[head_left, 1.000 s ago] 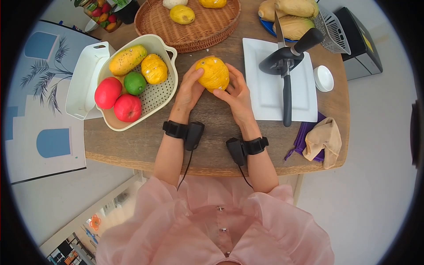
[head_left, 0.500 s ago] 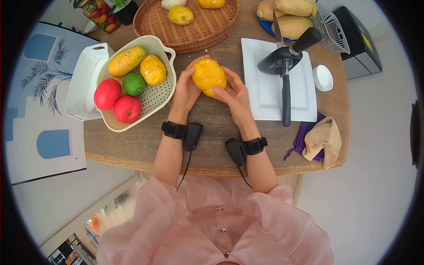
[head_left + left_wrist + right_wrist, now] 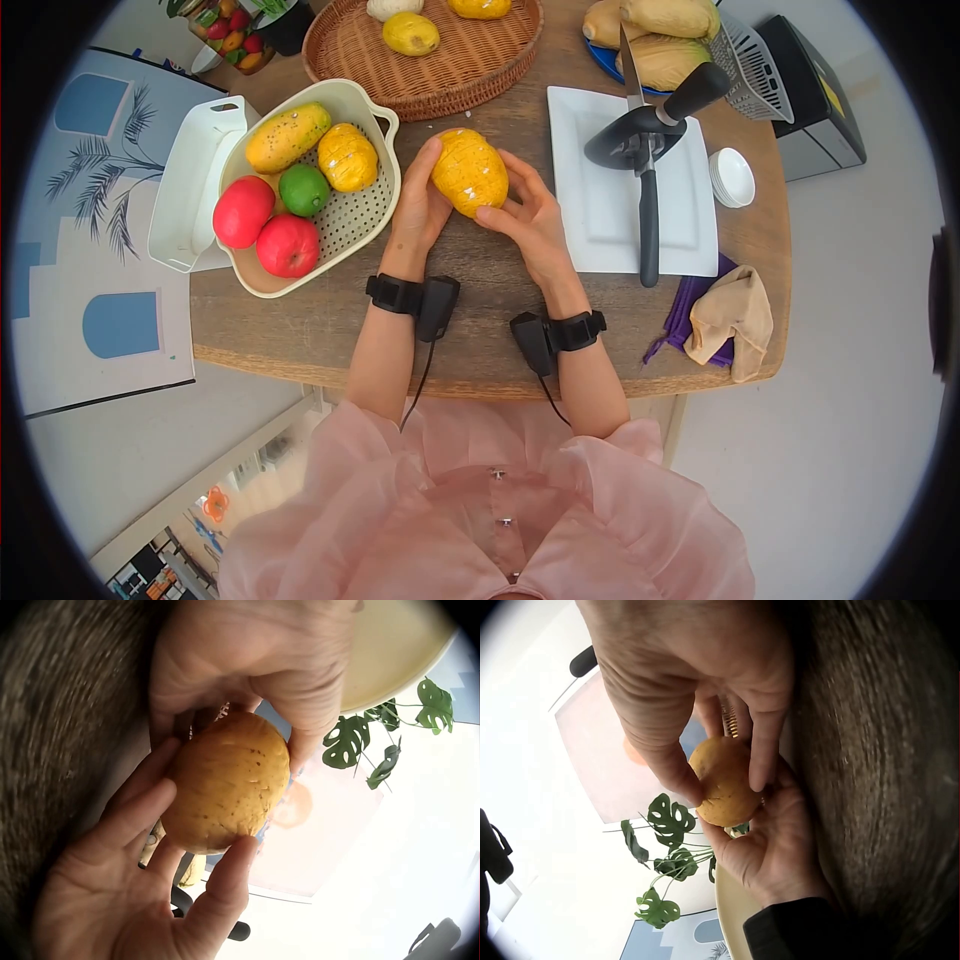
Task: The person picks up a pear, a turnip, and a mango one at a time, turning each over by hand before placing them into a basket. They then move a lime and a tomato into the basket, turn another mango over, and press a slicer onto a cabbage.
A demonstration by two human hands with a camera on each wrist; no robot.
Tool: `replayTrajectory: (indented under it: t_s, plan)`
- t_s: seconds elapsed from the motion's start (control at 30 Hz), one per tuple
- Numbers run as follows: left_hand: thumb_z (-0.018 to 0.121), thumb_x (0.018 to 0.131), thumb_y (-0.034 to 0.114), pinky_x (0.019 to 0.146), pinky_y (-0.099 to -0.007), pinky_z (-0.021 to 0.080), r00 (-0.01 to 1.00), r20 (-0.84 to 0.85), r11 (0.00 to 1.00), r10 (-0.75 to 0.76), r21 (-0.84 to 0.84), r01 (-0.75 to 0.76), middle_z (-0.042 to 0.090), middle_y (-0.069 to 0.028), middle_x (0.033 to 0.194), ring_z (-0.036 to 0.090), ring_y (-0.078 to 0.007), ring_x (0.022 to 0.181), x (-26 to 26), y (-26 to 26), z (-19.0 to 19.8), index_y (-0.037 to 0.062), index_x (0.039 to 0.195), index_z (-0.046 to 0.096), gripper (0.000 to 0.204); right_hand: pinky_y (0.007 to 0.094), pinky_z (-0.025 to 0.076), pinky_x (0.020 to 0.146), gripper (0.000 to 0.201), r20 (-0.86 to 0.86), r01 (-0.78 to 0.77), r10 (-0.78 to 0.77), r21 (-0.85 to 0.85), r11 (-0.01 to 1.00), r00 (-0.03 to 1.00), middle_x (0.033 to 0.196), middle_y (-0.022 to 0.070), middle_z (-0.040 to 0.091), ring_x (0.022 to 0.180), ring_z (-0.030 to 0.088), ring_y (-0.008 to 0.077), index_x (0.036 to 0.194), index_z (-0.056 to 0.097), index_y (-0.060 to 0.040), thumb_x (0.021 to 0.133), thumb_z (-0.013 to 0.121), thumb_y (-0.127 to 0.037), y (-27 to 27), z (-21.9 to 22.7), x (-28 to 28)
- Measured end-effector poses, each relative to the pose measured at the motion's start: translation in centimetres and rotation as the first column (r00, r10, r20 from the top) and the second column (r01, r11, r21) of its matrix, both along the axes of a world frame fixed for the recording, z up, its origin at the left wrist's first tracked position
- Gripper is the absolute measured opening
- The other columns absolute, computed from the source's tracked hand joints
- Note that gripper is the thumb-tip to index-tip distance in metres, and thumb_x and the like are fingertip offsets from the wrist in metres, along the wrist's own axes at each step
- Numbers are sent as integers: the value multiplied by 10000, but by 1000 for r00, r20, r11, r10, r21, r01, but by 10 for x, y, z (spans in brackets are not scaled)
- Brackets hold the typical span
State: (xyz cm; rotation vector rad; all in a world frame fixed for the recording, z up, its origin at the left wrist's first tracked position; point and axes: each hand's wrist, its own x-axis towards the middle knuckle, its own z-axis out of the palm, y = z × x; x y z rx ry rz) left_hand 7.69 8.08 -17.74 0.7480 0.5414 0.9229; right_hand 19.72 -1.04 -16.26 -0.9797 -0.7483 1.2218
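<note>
Both hands hold a yellow, bumpy, rounded fruit (image 3: 470, 172) with shiny patches and shallow lines over its skin, above the wooden table. My left hand (image 3: 420, 208) cups it from the left, with the thumb along its side. On the other side my right hand (image 3: 534, 218) grips the lower right, its thumb near the bottom end. Close up in the left wrist view, brown specks dot the fruit (image 3: 229, 780), and fingertips of both hands press against it. From the right wrist view, right thumb and fingers pinch the fruit (image 3: 724, 784) while the left palm lies beneath.
To the left, a cream colander (image 3: 350, 225) holds red, green and yellow fruit beside a white bin (image 3: 185, 200). A wicker tray (image 3: 440, 95) lies behind. Rightward is a white board (image 3: 590, 240) bearing a black stand (image 3: 615, 148) with a knife (image 3: 649, 225). White bowls (image 3: 735, 178) and cloths (image 3: 735, 315) lie beyond.
Between my hands the yellow fruit has turned, now showing a longer oval face, and shifted slightly left. The fingers have changed position around it. Everything else on the table stays put.
</note>
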Motion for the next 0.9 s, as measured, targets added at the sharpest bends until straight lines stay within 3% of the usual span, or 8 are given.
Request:
replayTrajectory:
  t_s: [0.07,0.13,0.37,0.43,0.9]
  plan:
    - [423,932,376,951,-391,445,1000,4,1000,5,3,-5,506,-187,1232,514,-250,1137,0,0,0,12,1243,434,480,335,495,895,730,0,-2,2,4,1000,1000,1290,164,425,1088,550,242,1340,356,-22,721,742,-50,0,2,0]
    - [436,926,383,952,-390,443,1000,8,1000,10,6,-10,507,-187,1228,516,-252,1132,0,0,0,16,1239,437,483,303,548,794,693,-13,-6,5,-29,1000,1000,1312,174,412,1083,553,249,1354,336,-20,769,701,-92,-2,5,0]
    - [441,932,389,968,-375,419,1000,7,998,-27,57,26,518,-165,1210,508,-233,1135,0,0,1,22,1271,423,499,302,562,771,607,21,21,-19,-53,998,1000,1263,172,469,1084,555,228,1343,346,-10,829,641,-141,0,4,0]
    - [432,939,391,970,-369,414,999,0,997,-34,66,33,521,-156,1207,508,-225,1133,0,-2,4,18,1281,417,506,304,575,744,612,-55,42,-45,-65,997,997,1222,175,485,1058,571,235,1325,374,-19,811,677,-156,1,3,0]
    - [398,963,395,952,-337,415,997,34,998,-68,11,68,528,-118,1207,513,-186,1120,1,-2,4,-17,1281,435,522,341,562,792,524,-62,45,-49,-61,997,997,1257,176,473,1093,553,237,1328,347,-1,870,566,-133,-1,5,-3]
